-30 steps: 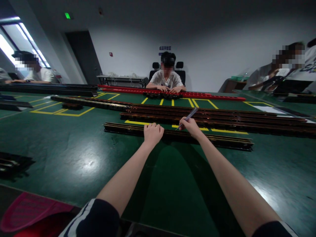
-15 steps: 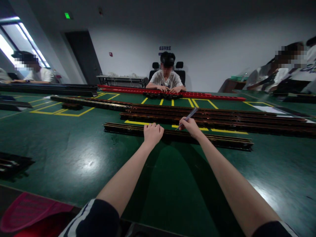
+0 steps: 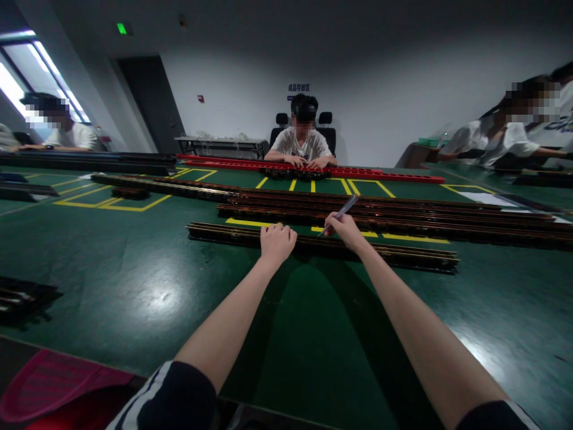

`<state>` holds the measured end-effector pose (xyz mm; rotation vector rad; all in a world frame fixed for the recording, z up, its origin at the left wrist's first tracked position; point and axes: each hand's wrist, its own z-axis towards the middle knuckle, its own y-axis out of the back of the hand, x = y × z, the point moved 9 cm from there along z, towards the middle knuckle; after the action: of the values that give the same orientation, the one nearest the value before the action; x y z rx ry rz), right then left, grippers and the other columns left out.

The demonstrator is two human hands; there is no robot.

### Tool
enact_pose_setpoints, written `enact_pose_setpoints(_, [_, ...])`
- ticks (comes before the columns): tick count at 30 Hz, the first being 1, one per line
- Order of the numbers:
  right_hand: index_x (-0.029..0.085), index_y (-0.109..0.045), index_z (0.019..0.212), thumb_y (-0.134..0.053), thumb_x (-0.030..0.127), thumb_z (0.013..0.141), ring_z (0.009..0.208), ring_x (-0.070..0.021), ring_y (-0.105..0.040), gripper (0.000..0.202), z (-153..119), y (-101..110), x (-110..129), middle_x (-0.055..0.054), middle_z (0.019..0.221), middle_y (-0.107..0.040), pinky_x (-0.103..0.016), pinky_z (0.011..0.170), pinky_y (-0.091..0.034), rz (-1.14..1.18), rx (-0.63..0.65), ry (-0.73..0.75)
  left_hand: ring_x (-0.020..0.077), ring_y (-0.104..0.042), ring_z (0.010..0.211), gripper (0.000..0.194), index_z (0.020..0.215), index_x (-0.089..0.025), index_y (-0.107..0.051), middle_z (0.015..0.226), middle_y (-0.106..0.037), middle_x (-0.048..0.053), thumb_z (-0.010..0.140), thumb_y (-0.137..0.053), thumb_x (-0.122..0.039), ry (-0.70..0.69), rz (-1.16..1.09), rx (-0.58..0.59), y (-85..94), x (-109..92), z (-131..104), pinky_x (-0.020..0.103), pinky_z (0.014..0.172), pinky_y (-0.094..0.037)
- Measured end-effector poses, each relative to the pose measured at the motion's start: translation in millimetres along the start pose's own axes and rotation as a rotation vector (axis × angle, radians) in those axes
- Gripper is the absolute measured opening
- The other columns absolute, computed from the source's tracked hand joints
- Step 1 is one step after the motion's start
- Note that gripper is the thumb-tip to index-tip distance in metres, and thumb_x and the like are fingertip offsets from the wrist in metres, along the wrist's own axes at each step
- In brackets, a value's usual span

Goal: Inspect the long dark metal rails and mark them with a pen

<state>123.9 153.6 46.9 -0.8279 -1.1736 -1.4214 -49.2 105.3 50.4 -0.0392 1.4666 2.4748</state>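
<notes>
A long dark strip bundle with thin gold edges (image 3: 403,255) lies across the green table (image 3: 111,286) in front of me. My left hand (image 3: 278,243) rests on it with its fingers bent over and wrapped round the bundle. Over the same bundle, a little to the right, my right hand (image 3: 342,230) pinches a clear pen-like tool (image 3: 347,206), its thin tip pointing down and left to the bundle's top. Just beyond, a wider stack of long dark reddish-brown strips (image 3: 470,221) runs off to the right.
Red slotted rails (image 3: 394,174) lie near the far edge, before a seated person (image 3: 301,140). Other people sit at far left and far right. Dark strips (image 3: 27,298) lie at the near left, above a pink chair (image 3: 62,382). Yellow tape marks the table.
At the far right, a person has shifted, with an arm now reaching to the right. My two hands, the pen-like tool and the bundle show no visible movement.
</notes>
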Motion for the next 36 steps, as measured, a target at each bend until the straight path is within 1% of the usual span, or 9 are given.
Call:
enact_pose_setpoints(5, [0.019, -0.054, 0.058, -0.06, 0.029, 0.071, 0.05, -0.0128, -0.058, 0.017, -1.0, -0.3, 0.7, 0.001, 0.049, -0.058, -0.026, 0.059, -0.05, 0.002, 0.005, -0.013, 0.0235, -0.063, 0.086, 0.044, 0.081, -0.016, -0.07, 0.093, -0.071, 0.011, 0.093, -0.029, -0.029, 0.003, 0.009, 0.007, -0.4, -0.1, -0.1, 0.038, 0.08, -0.042])
enact_pose_setpoints(12, [0.019, -0.053, 0.057, -0.055, 0.025, 0.07, 0.047, -0.0121, -0.057, 0.014, 0.0, 0.4, 0.3, 0.002, 0.046, -0.057, -0.025, 0.057, -0.049, 0.002, -0.009, -0.001, 0.0242, -0.062, 0.087, 0.045, 0.082, -0.017, -0.071, 0.092, -0.071, 0.011, 0.094, -0.029, -0.031, -0.007, 0.033, -0.03, -1.3, 0.1, 0.0, 0.038, 0.08, -0.041])
enact_pose_setpoints(20, [0.02, -0.053, 0.057, -0.059, 0.029, 0.07, 0.048, -0.0125, -0.058, 0.017, 0.2, -0.3, 0.1, 0.001, 0.047, -0.057, -0.025, 0.058, -0.049, -0.003, 0.001, -0.002, 0.0241, -0.062, 0.087, 0.044, 0.081, -0.018, -0.071, 0.093, -0.071, 0.011, 0.093, -0.03, -0.03, 0.003, 0.022, -0.013, 0.2, 0.0, 0.4, 0.039, 0.08, -0.041])
enact_pose_setpoints(25, [0.019, -0.053, 0.057, -0.06, 0.026, 0.07, 0.047, -0.0122, -0.057, 0.017, -0.5, -0.9, 1.2, 0.001, 0.047, -0.057, -0.025, 0.057, -0.05, 0.011, 0.0, -0.024, 0.0242, -0.063, 0.087, 0.044, 0.082, -0.016, -0.071, 0.093, -0.071, 0.012, 0.093, -0.03, -0.03, 0.01, 0.0, 0.008, -0.3, -0.2, -0.1, 0.039, 0.081, -0.042])
enact_pose_setpoints(31, [0.018, -0.054, 0.057, -0.057, 0.02, 0.072, 0.049, -0.0121, -0.059, 0.015, -2.0, -0.7, 1.6, 0.0, 0.05, -0.06, -0.024, 0.055, -0.05, 0.017, -0.014, -0.036, 0.0241, -0.063, 0.087, 0.046, 0.083, -0.016, -0.071, 0.092, -0.071, 0.013, 0.093, -0.028, -0.031, 0.006, -0.001, -0.001, -0.7, 0.3, 0.3, 0.039, 0.08, -0.042])
enact_pose_setpoints(36, [0.018, -0.054, 0.057, -0.057, 0.021, 0.072, 0.048, -0.0122, -0.058, 0.015, -1.8, -0.2, 1.1, 0.0, 0.051, -0.06, -0.024, 0.054, -0.05, 0.022, -0.016, -0.023, 0.0239, -0.063, 0.086, 0.044, 0.083, -0.016, -0.071, 0.092, -0.071, 0.012, 0.093, -0.03, -0.03, 0.008, -0.016, 0.012, -1.7, 0.7, 0.7, 0.039, 0.08, -0.043])
